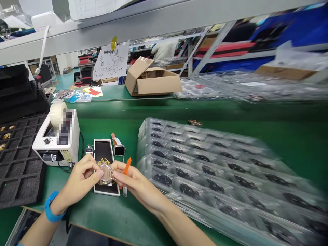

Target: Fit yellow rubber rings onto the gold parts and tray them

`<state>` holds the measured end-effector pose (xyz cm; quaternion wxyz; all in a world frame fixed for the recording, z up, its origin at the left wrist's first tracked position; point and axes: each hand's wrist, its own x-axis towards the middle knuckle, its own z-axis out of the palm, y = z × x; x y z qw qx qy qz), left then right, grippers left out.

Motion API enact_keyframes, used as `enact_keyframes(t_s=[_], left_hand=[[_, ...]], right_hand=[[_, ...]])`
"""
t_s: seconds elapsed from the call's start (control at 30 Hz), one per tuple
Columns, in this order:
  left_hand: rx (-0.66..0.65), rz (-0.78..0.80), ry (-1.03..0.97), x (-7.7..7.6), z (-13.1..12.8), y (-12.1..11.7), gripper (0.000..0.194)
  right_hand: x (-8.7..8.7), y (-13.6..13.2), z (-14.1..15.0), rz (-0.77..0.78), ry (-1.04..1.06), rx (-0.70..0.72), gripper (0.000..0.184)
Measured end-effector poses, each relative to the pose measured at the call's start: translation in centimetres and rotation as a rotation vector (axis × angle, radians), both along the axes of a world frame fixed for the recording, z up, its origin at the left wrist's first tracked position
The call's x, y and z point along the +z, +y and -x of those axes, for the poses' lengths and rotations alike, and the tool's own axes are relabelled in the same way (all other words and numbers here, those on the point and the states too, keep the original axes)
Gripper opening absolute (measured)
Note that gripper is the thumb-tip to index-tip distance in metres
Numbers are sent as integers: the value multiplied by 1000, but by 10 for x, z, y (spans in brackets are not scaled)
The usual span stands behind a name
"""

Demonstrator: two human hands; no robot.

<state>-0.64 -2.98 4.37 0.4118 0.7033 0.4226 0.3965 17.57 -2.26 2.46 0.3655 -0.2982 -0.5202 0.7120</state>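
Both my hands meet over a small white-rimmed black tray on the green bench. My left hand pinches the left side of a gold watch case. My right hand grips the case's right side, and an orange tool sticks up between its fingers. A thin gold chain-like piece lies on the tray just behind the case. A smartwatch with a brown strap lies on the bench beyond my right hand.
A white tape dispenser stands to the left. Black foam trays with gold parts lie further left. Clear blister trays of dark watch parts fill the right. An open cardboard box and a paper note stand at the back.
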Motion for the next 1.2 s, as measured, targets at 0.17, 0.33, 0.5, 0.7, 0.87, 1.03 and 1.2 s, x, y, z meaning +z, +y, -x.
enact_keyframes(t_s=[0.17, 0.33, 0.5, 0.7, 0.87, 1.03, 1.2], left_hand=[[-27, -24, -17, 1, 4, -3, 30], [-55, -97, 51, 4, 4, -6, 21], [-15, -72, 121, -1, 4, -2, 21], [2, -53, 73, -3, 3, -1, 26], [13, -55, 52, -5, 2, 0, 25], [23, -49, 54, -7, 1, 0, 24], [37, -57, 64, -8, 0, 0, 23]], right_hand=[[-1, 0, -1, -25, -14, -2, 38], [-1, 0, -1, -61, -22, -4, 37], [0, 0, -2, -68, -53, -13, 37], [0, 0, -2, -56, -51, -17, 38], [-1, -1, -1, -67, -36, -19, 35], [-1, -1, -1, -71, -39, -21, 33], [-1, 0, -1, -70, -54, -21, 36]])
